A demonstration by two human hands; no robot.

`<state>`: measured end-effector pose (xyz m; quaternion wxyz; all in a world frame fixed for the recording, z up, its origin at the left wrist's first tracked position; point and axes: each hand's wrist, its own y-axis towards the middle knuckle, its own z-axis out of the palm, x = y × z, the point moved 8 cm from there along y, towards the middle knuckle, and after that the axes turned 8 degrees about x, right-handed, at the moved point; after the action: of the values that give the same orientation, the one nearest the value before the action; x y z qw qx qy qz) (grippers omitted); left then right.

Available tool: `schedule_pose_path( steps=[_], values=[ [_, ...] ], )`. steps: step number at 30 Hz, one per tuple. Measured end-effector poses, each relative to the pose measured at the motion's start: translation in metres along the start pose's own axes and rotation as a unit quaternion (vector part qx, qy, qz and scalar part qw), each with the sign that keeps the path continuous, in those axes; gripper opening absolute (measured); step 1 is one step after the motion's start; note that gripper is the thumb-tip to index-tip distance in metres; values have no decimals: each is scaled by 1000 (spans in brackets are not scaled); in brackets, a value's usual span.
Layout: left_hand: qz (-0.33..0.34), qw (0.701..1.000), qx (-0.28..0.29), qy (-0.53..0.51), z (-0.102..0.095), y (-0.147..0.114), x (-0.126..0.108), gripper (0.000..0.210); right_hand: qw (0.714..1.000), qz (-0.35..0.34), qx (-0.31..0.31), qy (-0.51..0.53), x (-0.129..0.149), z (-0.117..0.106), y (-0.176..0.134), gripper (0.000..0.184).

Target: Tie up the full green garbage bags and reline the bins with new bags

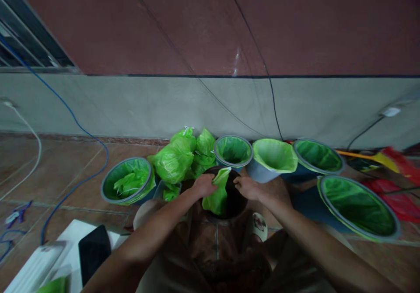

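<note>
A dark brown bin (241, 205) stands upright between my legs. My left hand (206, 185) is closed on a green plastic bag (218, 197), which hangs loosely into the bin's mouth from its left side. At the right edge of the same bin is my right hand (247, 188), its fingers curled over the rim; part of the grip is hidden. Behind the bin are several filled green bags (173, 157), some tied with white string. A grey bin (232, 149) lined in green stands just beyond the dark one.
More green-lined bins stand close by: a pale one (259, 170), two blue ones (343, 162) (397, 229) at right, and one (105, 188) at left. A phone (94, 251) lies at lower left. A blue cable (74, 188) crosses the floor; a wall runs behind.
</note>
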<state>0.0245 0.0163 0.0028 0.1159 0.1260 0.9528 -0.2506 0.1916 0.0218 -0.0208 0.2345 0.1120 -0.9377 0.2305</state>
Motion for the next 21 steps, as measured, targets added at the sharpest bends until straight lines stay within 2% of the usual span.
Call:
schedule_pose_path(
  steps=[3, 6, 9, 12, 14, 17, 21],
  values=[
    [54, 992, 82, -80, 34, 32, -9, 37, 999, -8, 45, 9, -3, 2, -4, 22],
    [87, 977, 140, -138, 54, 50, -13, 31, 998, -4, 66, 19, -7, 8, -5, 31],
    [100, 980, 131, -114, 57, 60, -13, 28, 997, 51, 58, 1, -19, 17, 6, 43],
    [118, 985, 110, -63, 55, 65, -15, 34, 992, 99, 53, -51, -32, 24, 21, 42],
    [110, 988, 102, -40, 56, 66, -14, 43, 989, 94, 63, -94, -36, 27, 31, 37],
    [65, 995, 73, -24, 54, 68, -5, 53, 986, 71, 89, -121, -41, 28, 41, 32],
    [67, 997, 29, -1, 50, 69, -1, 38, 980, 55, 153, -119, -44, 36, 43, 31]
  ],
)
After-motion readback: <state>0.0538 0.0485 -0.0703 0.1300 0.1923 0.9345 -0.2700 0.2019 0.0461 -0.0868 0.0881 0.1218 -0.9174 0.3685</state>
